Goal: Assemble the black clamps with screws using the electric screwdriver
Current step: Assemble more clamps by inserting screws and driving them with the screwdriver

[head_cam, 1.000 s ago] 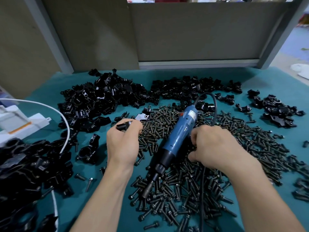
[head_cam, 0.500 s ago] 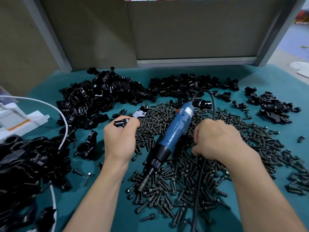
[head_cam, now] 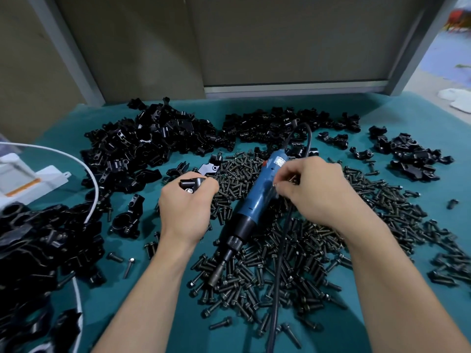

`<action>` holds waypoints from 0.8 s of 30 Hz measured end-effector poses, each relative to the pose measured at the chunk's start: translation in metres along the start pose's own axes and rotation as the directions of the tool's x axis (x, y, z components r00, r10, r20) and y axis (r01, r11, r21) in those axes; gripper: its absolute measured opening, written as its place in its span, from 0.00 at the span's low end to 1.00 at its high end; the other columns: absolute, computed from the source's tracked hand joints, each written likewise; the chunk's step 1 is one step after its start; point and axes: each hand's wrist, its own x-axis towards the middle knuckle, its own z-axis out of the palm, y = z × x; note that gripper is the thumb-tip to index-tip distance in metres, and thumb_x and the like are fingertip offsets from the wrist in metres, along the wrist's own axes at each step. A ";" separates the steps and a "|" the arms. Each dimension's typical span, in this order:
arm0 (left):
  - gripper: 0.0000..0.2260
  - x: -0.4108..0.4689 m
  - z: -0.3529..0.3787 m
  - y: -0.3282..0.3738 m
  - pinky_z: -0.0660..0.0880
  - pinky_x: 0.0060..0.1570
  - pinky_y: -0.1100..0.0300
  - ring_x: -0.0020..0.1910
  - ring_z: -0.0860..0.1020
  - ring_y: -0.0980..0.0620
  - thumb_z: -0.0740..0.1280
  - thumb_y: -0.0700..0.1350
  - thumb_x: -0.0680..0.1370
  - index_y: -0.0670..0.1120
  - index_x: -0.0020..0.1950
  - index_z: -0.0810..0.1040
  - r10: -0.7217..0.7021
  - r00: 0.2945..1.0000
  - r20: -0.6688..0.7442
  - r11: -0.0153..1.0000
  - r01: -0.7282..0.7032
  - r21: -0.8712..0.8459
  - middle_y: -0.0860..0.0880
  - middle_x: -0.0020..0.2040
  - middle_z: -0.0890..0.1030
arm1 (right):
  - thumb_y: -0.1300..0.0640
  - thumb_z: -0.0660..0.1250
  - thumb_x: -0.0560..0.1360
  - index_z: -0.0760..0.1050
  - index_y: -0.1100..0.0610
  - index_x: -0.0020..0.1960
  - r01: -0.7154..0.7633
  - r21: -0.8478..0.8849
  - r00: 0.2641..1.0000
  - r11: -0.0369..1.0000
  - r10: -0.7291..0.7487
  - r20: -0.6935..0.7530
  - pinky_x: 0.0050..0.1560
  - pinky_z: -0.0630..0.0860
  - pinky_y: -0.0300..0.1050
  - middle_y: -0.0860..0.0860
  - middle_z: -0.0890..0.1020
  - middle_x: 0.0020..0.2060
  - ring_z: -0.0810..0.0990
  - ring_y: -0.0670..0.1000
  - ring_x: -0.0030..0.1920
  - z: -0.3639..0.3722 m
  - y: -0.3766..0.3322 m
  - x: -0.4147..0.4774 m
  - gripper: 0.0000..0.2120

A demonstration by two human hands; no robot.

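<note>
My left hand [head_cam: 186, 210] grips a black clamp [head_cam: 191, 184] just above the teal mat; a silvery screw head shows at its underside. My right hand [head_cam: 316, 192] is raised over the screw pile, and its fingertips pinch a small screw [head_cam: 293, 178] beside the blue electric screwdriver [head_cam: 257, 200]. The screwdriver lies slanted on the heap of black screws [head_cam: 293, 250] between my hands, bit pointing toward me, its black cable [head_cam: 280, 263] running down the mat.
Heaps of black clamp parts lie at the back left [head_cam: 142, 146], back centre [head_cam: 280, 126], far right [head_cam: 410, 156] and near left [head_cam: 38, 240]. A white device [head_cam: 28, 179] with a white cable [head_cam: 94, 189] sits at the left. Grey panels close the back.
My right hand has lifted off the screw pile and moved left toward the screwdriver, now pinching a screw. My left hand with the clamp has barely moved.
</note>
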 end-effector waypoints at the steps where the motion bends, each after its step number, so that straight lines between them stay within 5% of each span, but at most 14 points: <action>1: 0.14 -0.001 0.000 0.000 0.60 0.34 0.52 0.31 0.63 0.51 0.67 0.47 0.69 0.37 0.36 0.67 -0.004 1.000 -0.003 1.000 0.004 0.008 0.51 0.29 0.66 | 0.54 0.72 0.79 0.81 0.45 0.39 0.013 0.129 0.999 0.992 -0.006 -0.053 0.47 0.71 0.43 0.40 0.81 0.29 0.74 0.40 0.26 0.000 -0.001 -0.001 0.10; 4: 0.15 -0.002 0.001 0.002 0.62 0.34 0.52 0.31 0.64 0.51 0.67 0.48 0.68 0.36 0.38 0.70 -0.013 1.000 -0.003 1.000 0.013 0.027 0.50 0.29 0.67 | 0.60 0.72 0.79 0.85 0.45 0.48 0.068 0.461 0.966 0.885 0.056 -0.251 0.37 0.73 0.37 0.40 0.83 0.33 0.75 0.39 0.29 -0.001 -0.003 -0.001 0.09; 7: 0.15 -0.002 0.002 0.003 0.63 0.34 0.52 0.30 0.64 0.51 0.67 0.48 0.68 0.36 0.38 0.71 -0.014 1.000 -0.005 0.999 0.014 0.037 0.51 0.29 0.68 | 0.59 0.66 0.82 0.83 0.40 0.60 0.084 0.280 0.923 0.956 0.031 -0.383 0.39 0.76 0.38 0.42 0.82 0.32 0.76 0.46 0.30 0.009 -0.002 0.000 0.16; 9: 0.13 -0.004 0.003 0.003 0.62 0.34 0.53 0.30 0.64 0.52 0.67 0.47 0.68 0.37 0.36 0.71 -0.012 1.000 0.011 0.999 0.011 0.039 0.52 0.28 0.68 | 0.56 0.65 0.82 0.85 0.41 0.53 0.065 0.095 0.883 0.993 -0.013 -0.469 0.51 0.73 0.39 0.40 0.79 0.28 0.74 0.46 0.29 0.014 -0.008 -0.003 0.12; 10: 0.12 -0.004 0.003 0.003 0.62 0.33 0.54 0.29 0.64 0.53 0.67 0.47 0.68 0.40 0.34 0.71 -0.011 1.000 0.023 0.999 0.010 0.042 0.53 0.28 0.68 | 0.55 0.68 0.81 0.85 0.43 0.48 0.074 0.129 0.878 0.989 -0.004 -0.478 0.47 0.73 0.37 0.40 0.79 0.27 0.74 0.45 0.28 0.017 -0.011 -0.004 0.10; 12: 0.10 -0.005 0.003 0.003 0.62 0.32 0.55 0.29 0.64 0.54 0.67 0.48 0.68 0.45 0.31 0.71 -0.011 0.998 0.056 1.000 0.010 0.029 0.55 0.27 0.68 | 0.58 0.72 0.78 0.84 0.48 0.42 0.074 0.453 0.935 0.888 0.097 -0.342 0.33 0.74 0.36 0.44 0.84 0.31 0.77 0.45 0.26 0.020 -0.016 -0.005 0.08; 14: 0.13 -0.006 0.005 0.005 0.61 0.33 0.53 0.30 0.65 0.51 0.67 0.50 0.67 0.41 0.32 0.71 -0.006 0.996 0.087 0.999 0.009 -0.034 0.51 0.29 0.68 | 0.63 0.72 0.78 0.83 0.52 0.43 -0.002 0.779 0.987 0.627 0.127 -0.100 0.31 0.75 0.40 0.51 0.88 0.37 0.79 0.49 0.28 0.023 -0.022 -0.006 0.08; 16: 0.22 -0.008 0.006 0.005 0.62 0.32 0.51 0.32 0.67 0.50 0.66 0.56 0.68 0.35 0.36 0.73 -0.034 0.994 0.099 0.991 0.047 -0.125 0.47 0.31 0.71 | 0.65 0.68 0.80 0.80 0.57 0.48 -0.122 0.928 0.991 0.353 0.096 0.094 0.28 0.71 0.37 0.56 0.88 0.42 0.79 0.49 0.30 0.026 -0.023 -0.006 0.06; 18: 0.24 -0.009 0.006 0.006 0.66 0.27 0.58 0.29 0.69 0.52 0.63 0.63 0.72 0.42 0.34 0.79 -0.105 0.989 0.103 0.969 0.125 -0.213 0.49 0.31 0.76 | 0.66 0.65 0.82 0.79 0.60 0.52 -0.204 0.957 0.979 0.205 0.063 0.195 0.28 0.72 0.36 0.59 0.88 0.43 0.81 0.48 0.31 0.029 -0.022 -0.005 0.06; 24: 0.22 -0.009 0.009 0.012 0.63 0.22 0.60 0.27 0.71 0.54 0.61 0.62 0.76 0.49 0.33 0.83 -0.201 0.972 0.125 0.878 0.235 -0.417 0.46 0.33 0.80 | 0.68 0.63 0.82 0.77 0.59 0.54 -0.204 0.956 0.979 0.210 0.055 0.197 0.32 0.76 0.36 0.58 0.87 0.41 0.83 0.49 0.34 0.038 -0.022 -0.002 0.07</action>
